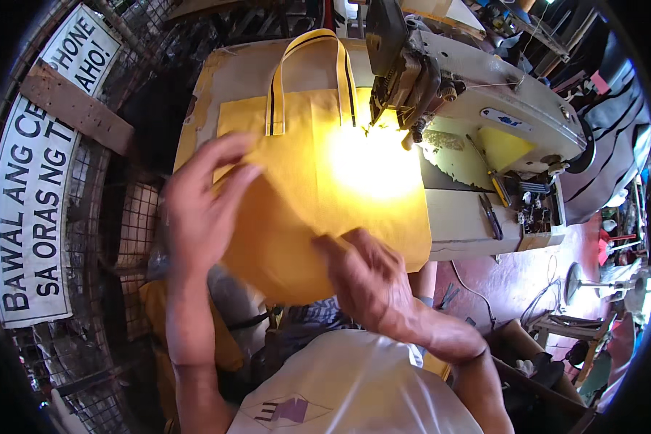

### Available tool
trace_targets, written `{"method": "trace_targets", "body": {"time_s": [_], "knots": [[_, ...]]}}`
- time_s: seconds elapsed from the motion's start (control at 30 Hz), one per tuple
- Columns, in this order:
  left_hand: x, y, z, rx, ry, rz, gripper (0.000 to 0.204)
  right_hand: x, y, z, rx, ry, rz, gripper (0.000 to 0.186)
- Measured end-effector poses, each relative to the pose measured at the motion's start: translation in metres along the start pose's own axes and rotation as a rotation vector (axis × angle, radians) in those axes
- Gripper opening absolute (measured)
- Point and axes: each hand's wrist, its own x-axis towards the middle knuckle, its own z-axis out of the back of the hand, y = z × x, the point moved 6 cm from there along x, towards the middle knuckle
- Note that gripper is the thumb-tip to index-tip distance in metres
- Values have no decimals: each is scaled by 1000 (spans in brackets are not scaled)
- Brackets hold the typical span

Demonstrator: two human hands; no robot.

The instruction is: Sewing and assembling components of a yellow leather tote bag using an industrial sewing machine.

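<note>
A yellow fabric bag (pixel 311 195) with striped handles (pixel 275 101) lies flat on the sewing table (pixel 231 65), brightly lit beside the needle. Over its lower left, my left hand (pixel 206 202), blurred, pinches the corner of a yellow fabric piece (pixel 260 246) that is lifted at a slant. Farther right, my right hand (pixel 365 282) has its fingers curled on the lower edge of that same piece. The sewing machine (pixel 499 94) stands at the upper right, its head just above the bag's right side.
Snips (pixel 492 217) and a yellow-handled tool (pixel 499 188) lie right of the bag. A wire grille with a white sign (pixel 29 217) bounds the left. A standing fan (pixel 575 283), a cardboard box (pixel 510 329) and cables on the red floor are at the lower right.
</note>
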Motion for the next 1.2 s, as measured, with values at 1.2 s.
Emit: {"method": "trace_targets", "body": {"time_s": [1.2], "knots": [[41,116,-193,-9,443,-252,16,-29,-110,-31,-103,-54,-638,22]]}}
